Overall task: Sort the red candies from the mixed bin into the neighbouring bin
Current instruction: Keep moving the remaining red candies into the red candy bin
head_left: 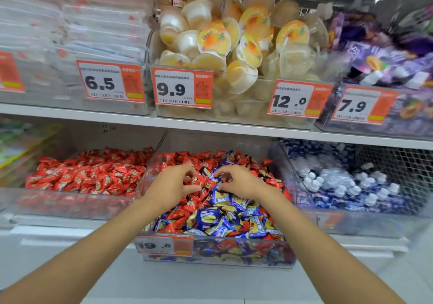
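Note:
The mixed bin (246,255) is a clear plastic box at the centre of the lower shelf, holding red candies (178,214) and blue-and-yellow candies (225,212). To its left stands the neighbouring bin (70,207), filled with only red candies (91,174). Both hands are in the mixed bin, near its middle. My left hand (173,184) curls its fingers and thumb round a small bunch of red candies (199,181). Close beside it, my right hand (239,183) pinches a red wrapper between curled fingers and thumb.
A bin of blue-and-white packets (351,186) stands to the right. The shelf above (93,116) carries clear bins of jelly cups (234,45) and purple packets (386,52), with orange price tags (182,88) hanging over the lower bins.

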### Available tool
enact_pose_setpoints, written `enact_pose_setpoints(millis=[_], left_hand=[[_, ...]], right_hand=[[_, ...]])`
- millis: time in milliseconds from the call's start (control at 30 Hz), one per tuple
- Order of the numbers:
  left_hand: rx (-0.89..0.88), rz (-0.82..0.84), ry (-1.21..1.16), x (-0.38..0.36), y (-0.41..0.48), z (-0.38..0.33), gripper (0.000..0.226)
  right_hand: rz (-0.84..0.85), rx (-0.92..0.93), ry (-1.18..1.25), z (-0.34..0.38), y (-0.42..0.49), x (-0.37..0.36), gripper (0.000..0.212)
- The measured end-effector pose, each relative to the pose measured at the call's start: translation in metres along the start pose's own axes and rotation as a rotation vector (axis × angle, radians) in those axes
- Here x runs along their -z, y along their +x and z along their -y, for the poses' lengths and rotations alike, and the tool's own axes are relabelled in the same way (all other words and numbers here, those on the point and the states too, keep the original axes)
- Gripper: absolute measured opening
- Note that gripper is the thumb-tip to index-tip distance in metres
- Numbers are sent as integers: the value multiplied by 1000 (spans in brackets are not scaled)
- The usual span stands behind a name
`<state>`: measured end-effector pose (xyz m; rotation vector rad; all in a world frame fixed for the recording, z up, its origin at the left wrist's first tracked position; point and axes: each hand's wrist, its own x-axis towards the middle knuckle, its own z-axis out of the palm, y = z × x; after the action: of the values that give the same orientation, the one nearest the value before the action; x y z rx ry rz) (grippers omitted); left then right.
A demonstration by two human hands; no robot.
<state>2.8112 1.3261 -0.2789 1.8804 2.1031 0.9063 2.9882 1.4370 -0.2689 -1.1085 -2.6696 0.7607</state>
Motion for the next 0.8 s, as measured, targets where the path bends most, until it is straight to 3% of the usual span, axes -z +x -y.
enact_pose_setpoints(millis=[100,200,267,400,500,667,800], left_hand=[[14,64,-66,-4,4,1,37],[0,195,-76,-6,8,-1,65],[-23,278,38,-10,10,-2,74],[-69,316,296,-20,14,-5,60],[-64,329,223,-20,16,-6,47],[-40,224,126,-9,9,-3,49],[-97,145,73,9,3,-10,28]], right_hand=[[-77,1,132,-3,-9,11,40],[-139,-19,209,-6,-19,21,47],[-172,-20,241,-8,-25,26,47],[-221,-13,269,-12,-32,31,41],[-248,5,266,-17,-33,30,33],[-283,-5,278,-16,-31,33,49],[-327,-2,271,-11,-29,36,44]])
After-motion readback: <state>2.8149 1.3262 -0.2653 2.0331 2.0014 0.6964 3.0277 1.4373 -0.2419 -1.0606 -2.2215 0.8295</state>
